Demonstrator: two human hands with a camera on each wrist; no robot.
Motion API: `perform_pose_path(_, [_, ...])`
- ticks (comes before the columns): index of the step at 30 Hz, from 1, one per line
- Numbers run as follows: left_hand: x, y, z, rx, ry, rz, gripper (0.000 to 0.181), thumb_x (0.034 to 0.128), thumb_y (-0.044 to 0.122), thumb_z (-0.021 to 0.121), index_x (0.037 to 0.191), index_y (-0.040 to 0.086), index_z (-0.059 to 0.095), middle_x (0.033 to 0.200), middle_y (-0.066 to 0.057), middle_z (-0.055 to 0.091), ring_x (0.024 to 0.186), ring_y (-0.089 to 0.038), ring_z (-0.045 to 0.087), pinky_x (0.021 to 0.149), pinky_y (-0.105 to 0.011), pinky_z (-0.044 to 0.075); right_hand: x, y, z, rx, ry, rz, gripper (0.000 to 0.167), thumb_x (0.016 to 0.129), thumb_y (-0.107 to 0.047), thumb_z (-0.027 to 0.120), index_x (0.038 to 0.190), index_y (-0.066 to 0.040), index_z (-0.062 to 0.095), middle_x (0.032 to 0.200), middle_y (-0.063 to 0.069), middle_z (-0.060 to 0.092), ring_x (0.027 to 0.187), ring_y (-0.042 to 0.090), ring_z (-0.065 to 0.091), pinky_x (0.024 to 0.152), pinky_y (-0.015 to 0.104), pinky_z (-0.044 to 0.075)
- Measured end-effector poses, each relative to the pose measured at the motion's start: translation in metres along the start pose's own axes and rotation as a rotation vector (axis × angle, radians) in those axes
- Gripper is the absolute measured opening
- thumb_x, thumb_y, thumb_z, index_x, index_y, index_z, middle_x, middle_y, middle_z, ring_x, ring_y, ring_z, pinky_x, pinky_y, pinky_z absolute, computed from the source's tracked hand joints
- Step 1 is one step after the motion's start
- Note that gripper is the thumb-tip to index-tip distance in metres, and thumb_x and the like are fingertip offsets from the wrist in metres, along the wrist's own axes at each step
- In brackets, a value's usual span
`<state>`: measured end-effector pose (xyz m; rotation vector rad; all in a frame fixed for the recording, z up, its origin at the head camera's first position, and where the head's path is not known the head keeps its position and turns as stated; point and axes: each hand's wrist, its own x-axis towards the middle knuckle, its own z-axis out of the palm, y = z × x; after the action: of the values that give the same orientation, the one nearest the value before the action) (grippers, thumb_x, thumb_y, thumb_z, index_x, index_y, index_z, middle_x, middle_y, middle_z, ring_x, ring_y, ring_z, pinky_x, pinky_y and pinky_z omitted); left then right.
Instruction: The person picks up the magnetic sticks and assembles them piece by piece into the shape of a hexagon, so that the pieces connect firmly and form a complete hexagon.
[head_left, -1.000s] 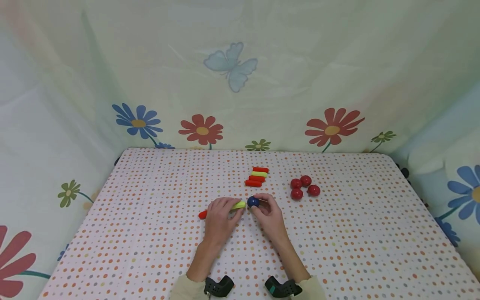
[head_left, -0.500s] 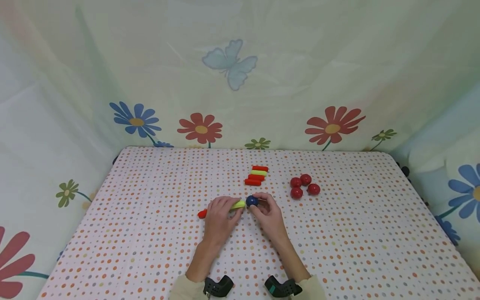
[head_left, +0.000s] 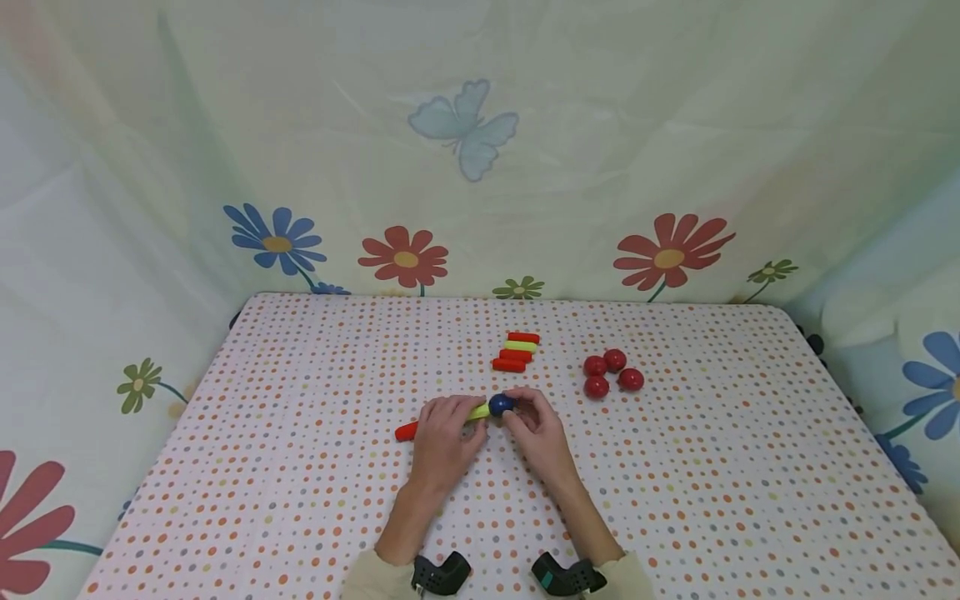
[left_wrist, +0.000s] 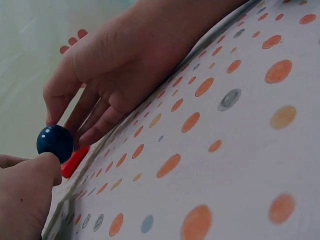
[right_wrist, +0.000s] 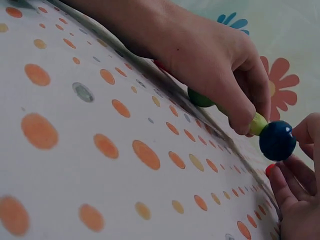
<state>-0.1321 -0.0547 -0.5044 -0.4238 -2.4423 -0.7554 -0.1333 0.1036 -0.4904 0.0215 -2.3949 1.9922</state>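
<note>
My left hand (head_left: 442, 440) grips a yellow-green stick (head_left: 479, 412), whose right end sticks out past the fingertips. A red stick (head_left: 406, 432) shows on the other side of that hand. In the right wrist view a green ball (right_wrist: 199, 98) lies partly hidden behind the left hand, between the red and yellow-green pieces. My right hand (head_left: 542, 435) pinches a shiny dark blue ball (head_left: 500, 405) between thumb and fingers. The ball touches the yellow-green stick's free end; how deep the stick sits in it cannot be seen.
Beyond the hands lies a row of short sticks, red ones (head_left: 509, 365) and one yellow-green (head_left: 521, 347). Right of them several dark red balls (head_left: 596, 387) are grouped together. A dotted cloth (head_left: 300, 467) covers the table, with a flowered curtain (head_left: 570, 167) behind.
The right hand has brought the blue ball slightly left, closing the small gap to the yellow-green stick's end. The left hand keeps its grip, and the red stick shows a little more.
</note>
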Motion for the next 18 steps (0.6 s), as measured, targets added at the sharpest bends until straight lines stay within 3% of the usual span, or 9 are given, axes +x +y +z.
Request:
perform_pose_path(4, [-0.0002, 0.0011, -0.0012, 0.032, -0.029, -0.046, 0.028, 0.0808, 0.013, 0.071, 0.108, 0.014, 0.066, 0.102, 0.001, 0.073, 0.097, -0.014, 0.067, 0.101, -0.041, 0.046, 0.0007, 0.0005, 0.0006, -0.015, 0.047, 0.035, 0.031, 0.095, -0.011, 0.057, 0.125, -0.008, 0.053, 0.127, 0.004, 0.059, 0.122, 0.017, 0.057, 0.100, 0.023, 0.048])
perform_pose_path(10, [-0.0002, 0.0017, -0.0015, 0.087, -0.062, -0.106, 0.033, 0.0833, 0.016, 0.069, 0.116, 0.015, 0.064, 0.107, 0.001, 0.072, 0.100, -0.017, 0.066, 0.105, -0.047, 0.041, 0.0026, 0.0009, -0.0002, 0.011, 0.062, 0.085, 0.030, 0.095, -0.011, 0.056, 0.124, -0.008, 0.054, 0.123, 0.006, 0.061, 0.116, 0.017, 0.061, 0.092, 0.020, 0.052])
perform_pose_path(18, [0.0008, 0.0037, -0.0026, 0.129, -0.086, -0.139, 0.049, 0.0839, 0.022, 0.073, 0.131, 0.026, 0.060, 0.100, 0.002, 0.068, 0.098, -0.019, 0.061, 0.109, -0.057, 0.032, 0.0079, 0.0002, -0.0058, 0.238, 0.149, 0.243, 0.030, 0.097, -0.012, 0.051, 0.126, -0.007, 0.053, 0.123, 0.009, 0.060, 0.108, 0.009, 0.063, 0.089, 0.016, 0.052])
